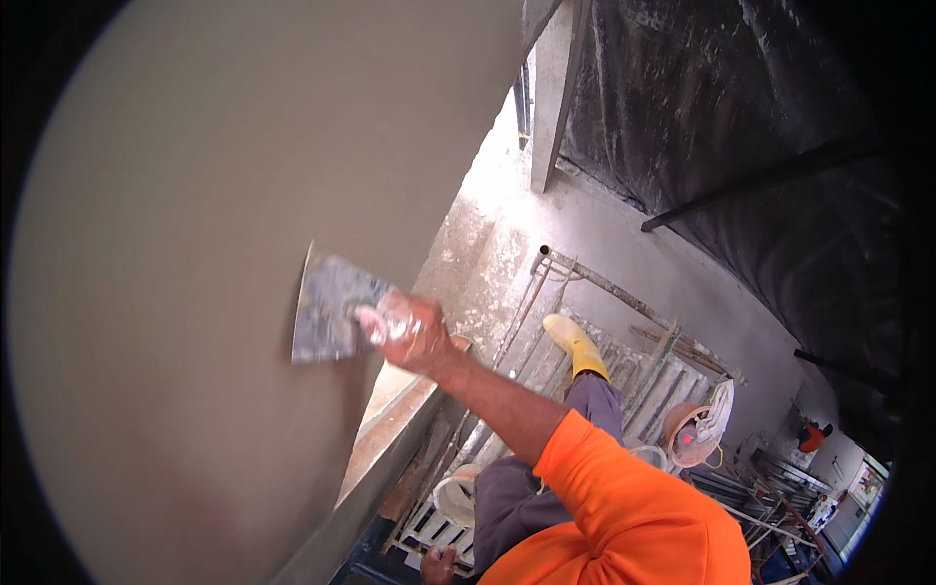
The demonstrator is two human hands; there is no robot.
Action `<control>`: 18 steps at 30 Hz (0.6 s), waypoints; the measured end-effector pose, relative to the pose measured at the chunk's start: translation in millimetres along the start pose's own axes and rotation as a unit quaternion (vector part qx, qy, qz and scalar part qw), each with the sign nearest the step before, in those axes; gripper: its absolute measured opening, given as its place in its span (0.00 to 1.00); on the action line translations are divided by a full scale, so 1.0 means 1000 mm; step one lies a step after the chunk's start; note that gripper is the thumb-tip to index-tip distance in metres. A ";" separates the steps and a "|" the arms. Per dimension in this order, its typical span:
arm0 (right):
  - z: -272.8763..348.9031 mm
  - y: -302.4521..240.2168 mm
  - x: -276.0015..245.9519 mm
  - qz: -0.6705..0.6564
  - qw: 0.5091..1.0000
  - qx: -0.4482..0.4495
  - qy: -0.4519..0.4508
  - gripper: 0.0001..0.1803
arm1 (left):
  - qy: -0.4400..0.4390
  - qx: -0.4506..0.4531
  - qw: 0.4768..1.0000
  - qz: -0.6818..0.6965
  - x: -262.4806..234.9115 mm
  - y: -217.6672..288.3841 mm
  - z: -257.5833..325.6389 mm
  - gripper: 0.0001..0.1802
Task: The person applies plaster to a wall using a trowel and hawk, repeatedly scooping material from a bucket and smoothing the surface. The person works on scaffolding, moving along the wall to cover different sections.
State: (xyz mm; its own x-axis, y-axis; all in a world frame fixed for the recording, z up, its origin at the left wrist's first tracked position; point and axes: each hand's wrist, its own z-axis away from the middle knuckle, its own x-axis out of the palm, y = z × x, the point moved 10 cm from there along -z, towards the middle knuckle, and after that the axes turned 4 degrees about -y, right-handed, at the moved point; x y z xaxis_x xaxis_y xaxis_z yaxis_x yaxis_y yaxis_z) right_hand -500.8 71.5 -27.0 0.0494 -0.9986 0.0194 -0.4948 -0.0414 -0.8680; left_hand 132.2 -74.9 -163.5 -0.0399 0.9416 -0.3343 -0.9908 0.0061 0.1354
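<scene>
My right hand (405, 331), its fingers smeared with pale plaster, is closed round a wide putty knife (336, 307). The thumb lies along the blade, which is grey and streaked. The blade's straight edge rests at the smooth grey-beige plastered wall (195, 244) on the left. Low in the picture, beside my thigh, part of my left hand (438, 564) shows with curled fingers. Something pale sticks out next to those fingers, too cut off to name. A white bucket (458, 495) stands close above that hand.
I am on a slatted metal scaffold platform (643, 390), one yellow boot (575, 343) on its slats. An orange-pink bucket (690, 436) with a white bag stands right. A scaffold tube (609, 285) edges the platform. Dark sheeting (721, 117) hangs beyond; a person (811, 439) is far off.
</scene>
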 end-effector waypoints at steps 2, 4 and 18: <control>0.019 -0.052 0.008 -0.073 0.997 -0.013 -0.036 0.11 | 0.009 -0.017 1.000 0.005 -0.008 -0.022 -0.007 0.16; 0.022 -0.065 -0.004 -0.104 0.991 0.045 -0.066 0.10 | -0.003 0.007 0.999 0.041 -0.011 -0.028 -0.016 0.16; -0.244 0.139 -0.217 -0.251 0.873 0.364 0.205 0.17 | -0.032 0.021 0.995 0.095 0.074 0.084 -0.001 0.16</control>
State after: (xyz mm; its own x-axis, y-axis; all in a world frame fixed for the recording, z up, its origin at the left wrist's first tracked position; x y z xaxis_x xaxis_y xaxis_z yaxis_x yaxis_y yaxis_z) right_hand -791.9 274.0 -30.8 -0.2870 -0.7952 0.5341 0.1898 -0.5937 -0.7820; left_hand 45.9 -4.8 -177.8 -0.2171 0.9466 -0.2385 -0.9597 -0.1623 0.2295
